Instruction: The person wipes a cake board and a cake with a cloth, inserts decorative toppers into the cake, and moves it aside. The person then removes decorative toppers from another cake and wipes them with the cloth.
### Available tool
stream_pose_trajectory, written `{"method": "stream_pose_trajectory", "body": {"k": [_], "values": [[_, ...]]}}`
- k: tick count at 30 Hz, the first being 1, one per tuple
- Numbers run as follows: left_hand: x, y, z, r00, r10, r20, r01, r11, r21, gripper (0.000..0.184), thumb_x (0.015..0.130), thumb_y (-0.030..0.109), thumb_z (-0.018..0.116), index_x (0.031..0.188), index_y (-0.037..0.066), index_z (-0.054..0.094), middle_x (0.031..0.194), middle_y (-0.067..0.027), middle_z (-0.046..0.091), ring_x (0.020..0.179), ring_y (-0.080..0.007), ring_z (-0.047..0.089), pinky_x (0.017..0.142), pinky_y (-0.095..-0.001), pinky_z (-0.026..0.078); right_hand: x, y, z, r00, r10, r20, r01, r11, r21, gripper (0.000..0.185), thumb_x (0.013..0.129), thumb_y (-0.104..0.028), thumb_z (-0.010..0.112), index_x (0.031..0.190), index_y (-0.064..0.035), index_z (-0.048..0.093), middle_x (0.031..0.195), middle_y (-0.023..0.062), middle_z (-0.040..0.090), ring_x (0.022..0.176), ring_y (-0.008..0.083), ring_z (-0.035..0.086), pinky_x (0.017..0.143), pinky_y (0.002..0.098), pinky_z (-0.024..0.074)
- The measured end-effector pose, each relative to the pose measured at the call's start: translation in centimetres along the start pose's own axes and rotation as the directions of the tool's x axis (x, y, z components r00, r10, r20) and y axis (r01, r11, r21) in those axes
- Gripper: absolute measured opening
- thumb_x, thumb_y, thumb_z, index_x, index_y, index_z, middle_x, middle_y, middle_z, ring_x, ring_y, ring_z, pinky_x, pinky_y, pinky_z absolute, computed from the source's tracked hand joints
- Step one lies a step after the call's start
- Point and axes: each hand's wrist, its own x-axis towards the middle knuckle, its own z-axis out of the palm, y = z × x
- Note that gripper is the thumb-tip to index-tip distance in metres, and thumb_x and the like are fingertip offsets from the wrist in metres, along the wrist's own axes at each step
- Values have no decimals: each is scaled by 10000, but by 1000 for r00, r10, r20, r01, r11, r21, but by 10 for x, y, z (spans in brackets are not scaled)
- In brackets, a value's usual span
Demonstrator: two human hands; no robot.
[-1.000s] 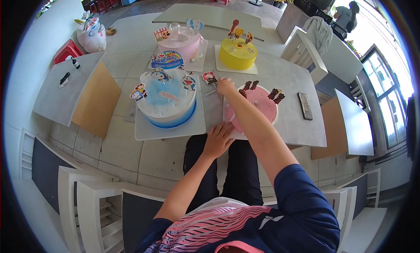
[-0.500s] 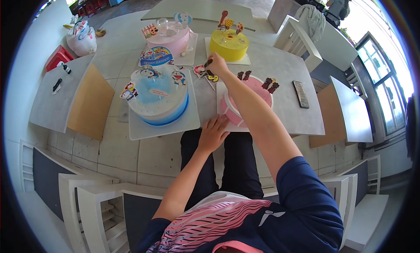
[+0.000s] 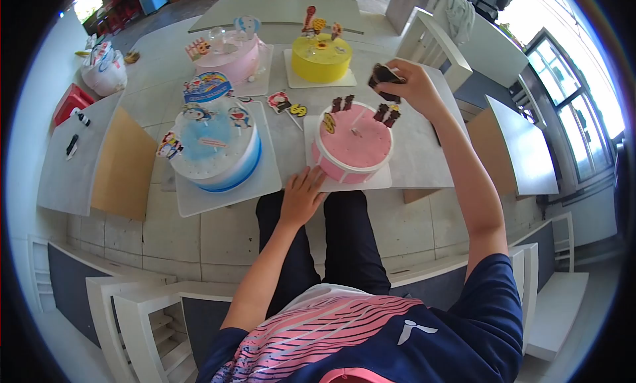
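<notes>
Out over the table's right side, my right hand [image 3: 416, 86] is closed on a dark, flat black piece [image 3: 386, 82]; its exact kind is unclear. My left hand [image 3: 303, 196] rests with fingers spread at the front edge of the white board [image 3: 379, 182] under a pink cake [image 3: 358, 148]. That cake has a white rim, dark brown toppers [image 3: 386, 114] at the back and a gold round topper [image 3: 329, 123] at its left. Just beyond its left side lie a red-and-white character topper [image 3: 279, 101] and a yellow dollar-sign topper [image 3: 298, 109].
To the left stands a blue-and-white cake [image 3: 218, 148] with cartoon toppers. Behind are another pink cake [image 3: 232, 58] and a yellow cake [image 3: 322, 58]. A phone, mostly hidden, lies behind my right forearm. White chairs [image 3: 434, 45] and side tables [image 3: 523, 144] surround the table.
My right hand has moved from the loose toppers to the right, carrying the dark piece. My left hand stays by the pink cake's board. The camera view has shifted somewhat.
</notes>
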Motion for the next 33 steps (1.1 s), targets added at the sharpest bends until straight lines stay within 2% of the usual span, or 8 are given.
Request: {"method": "stream_pose_trajectory", "body": {"k": [4, 7, 14, 20, 26, 29, 31, 33], "values": [[1, 3, 1, 1000, -7, 1, 7, 1000, -3, 522, 750, 221, 570, 1238, 145, 401, 1277, -55, 394, 1170, -249, 364, 941, -420, 271, -28, 42, -32, 980, 197, -26, -199, 978, -63, 358, 672, -126, 696, 970, -6, 539, 713, 93, 614, 569, 83, 529, 499, 226, 392], [2, 4, 0, 1000, -26, 12, 26, 1000, 2, 529, 743, 204, 573, 1240, 144, 399, 1278, -57, 393, 1173, -252, 360, 944, -420, 267, -36, 65, -34, 976, 216, -39, -217, 976, -16, 314, 678, -104, 683, 941, -6, 543, 687, 85, 610, 527, 78, 516, 463, 227, 372], [1, 5, -5, 999, -9, 35, 7, 999, 51, 522, 735, 187, 590, 1225, 149, 416, 1277, -43, 397, 1172, -234, 365, 949, -410, 279, -29, 94, -23, 977, 207, -53, -203, 977, 66, 305, 676, -101, 679, 936, -15, 543, 683, 82, 608, 518, 82, 501, 427, 244, 349], [0, 2, -3, 999, 2, 38, -4, 999, 32, 520, 745, 184, 574, 1236, 144, 406, 1281, -53, 391, 1167, -250, 369, 950, -416, 279, -30, 90, -22, 978, 193, -85, -202, 973, -113, 347, 658, -122, 685, 963, -40, 543, 692, 98, 606, 519, 109, 476, 432, 263, 359], [0, 3, -5, 999, 9, 49, -9, 1000, 7, 476, 788, 218, 529, 1240, 133, 406, 1285, -67, 389, 1172, -268, 365, 953, -418, 270, -42, 81, 7, 997, 77, -5, -77, 987, -141, 272, 693, -96, 647, 938, -22, 554, 735, 101, 618, 642, 136, 547, 589, 274, 428], [2, 3, -4, 999, 14, 41, -15, 1000, 19, 464, 805, 249, 512, 1242, 136, 405, 1287, -65, 389, 1172, -264, 365, 955, -417, 271, -40, 78, 22, 1000, -18, 20, 22, 971, -239, 245, 713, -83, 624, 938, -11, 560, 742, 119, 616, 664, 165, 571, 622, 289, 440], [0, 3, -4, 999, 14, 45, -16, 999, 41, 468, 807, 267, 509, 1245, 141, 402, 1286, -62, 391, 1170, -257, 366, 955, -414, 275, -37, 78, 24, 1000, 16, 13, -13, 972, -234, 241, 693, -59, 600, 931, -29, 574, 764, 171, 605, 675, 305, 573, 632, 344, 446], [1, 2, -4, 999, 16, 42, -17, 999, 38, 458, 818, 271, 495, 1248, 143, 401, 1287, -61, 391, 1169, -256, 369, 954, -414, 274, -38, 79, 21, 1000, -5, 8, 6, 984, -179, 235, 693, -60, 597, 925, -30, 579, 754, 171, 603, 666, 303, 571, 629, 344, 445]]}}
